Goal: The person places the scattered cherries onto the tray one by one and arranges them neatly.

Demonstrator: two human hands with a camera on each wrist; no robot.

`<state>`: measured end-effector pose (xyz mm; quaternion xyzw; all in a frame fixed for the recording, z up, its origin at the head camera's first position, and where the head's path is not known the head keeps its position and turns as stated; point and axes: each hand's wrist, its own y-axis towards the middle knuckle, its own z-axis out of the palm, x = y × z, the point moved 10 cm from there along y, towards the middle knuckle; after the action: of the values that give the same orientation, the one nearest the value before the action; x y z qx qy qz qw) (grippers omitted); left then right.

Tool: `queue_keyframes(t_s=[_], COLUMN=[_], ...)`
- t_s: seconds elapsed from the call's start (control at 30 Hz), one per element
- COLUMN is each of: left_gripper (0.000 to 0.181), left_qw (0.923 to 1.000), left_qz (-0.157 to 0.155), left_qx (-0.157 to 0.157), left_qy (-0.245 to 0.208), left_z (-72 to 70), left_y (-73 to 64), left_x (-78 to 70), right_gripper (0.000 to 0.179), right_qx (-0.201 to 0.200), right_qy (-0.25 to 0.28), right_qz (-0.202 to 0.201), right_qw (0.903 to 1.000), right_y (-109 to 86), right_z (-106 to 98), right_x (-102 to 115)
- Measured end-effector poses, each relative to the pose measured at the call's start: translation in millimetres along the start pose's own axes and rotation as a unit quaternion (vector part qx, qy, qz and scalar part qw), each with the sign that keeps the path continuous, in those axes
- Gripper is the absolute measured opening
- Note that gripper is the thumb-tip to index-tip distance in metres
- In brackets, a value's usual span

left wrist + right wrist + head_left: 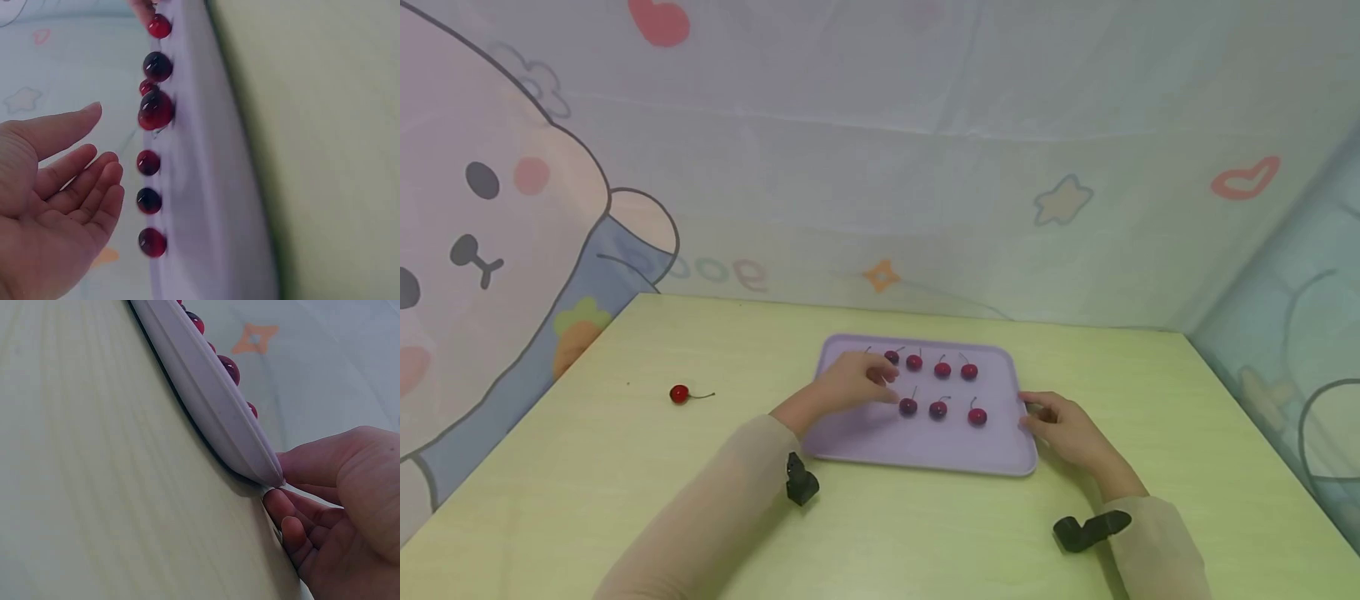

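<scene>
A lilac tray (917, 448) lies on the table with several dark red cherries in two rows. My left hand (856, 382) hovers over the tray's left part, its fingers loose and nothing in them. Its thumb is close to the leftmost front-row cherry (907, 407). In the left wrist view the palm (56, 231) shows bare beside the line of cherries. At the tray's right edge my right hand (1063, 427) pinches the rim, thumb above and fingers below in the right wrist view. A stem shows behind the left hand, its cherry hidden.
One bright red cherry (679, 394) with its stem pointing right lies on the table, left of the tray. The pale yellow table (925, 533) ends at a printed cloth backdrop (865, 183). Each sleeve carries a small black wrist camera (802, 481).
</scene>
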<state>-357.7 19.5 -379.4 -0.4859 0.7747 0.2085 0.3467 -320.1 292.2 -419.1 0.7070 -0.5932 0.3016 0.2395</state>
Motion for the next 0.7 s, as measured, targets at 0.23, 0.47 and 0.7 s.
queue_keyframes(t_s=[0.23, 0.47, 0.7], left_gripper=[0.035, 0.032, 0.036], left_qw=[0.9989, 0.9979, 0.9972], left_qz=[0.024, 0.014, 0.007], left_qx=[-0.030, -0.058, -0.074], left_qy=[-0.026, -0.026, -0.004], left_z=[-43.0, -83.8, -117.9], left_y=[-16.6, -41.8, -68.1], left_x=[4.6, 19.1, 39.7], right_gripper=[0.045, 0.045, 0.045], right_qx=[0.000, -0.001, 0.000], right_qy=[-0.008, -0.007, -0.006], right_qz=[0.000, -0.001, 0.002], right_qw=[1.0000, 1.0000, 1.0000], right_y=[0.8, 0.9, 0.1], right_z=[-2, -1, 1], right_x=[2, 0, -1])
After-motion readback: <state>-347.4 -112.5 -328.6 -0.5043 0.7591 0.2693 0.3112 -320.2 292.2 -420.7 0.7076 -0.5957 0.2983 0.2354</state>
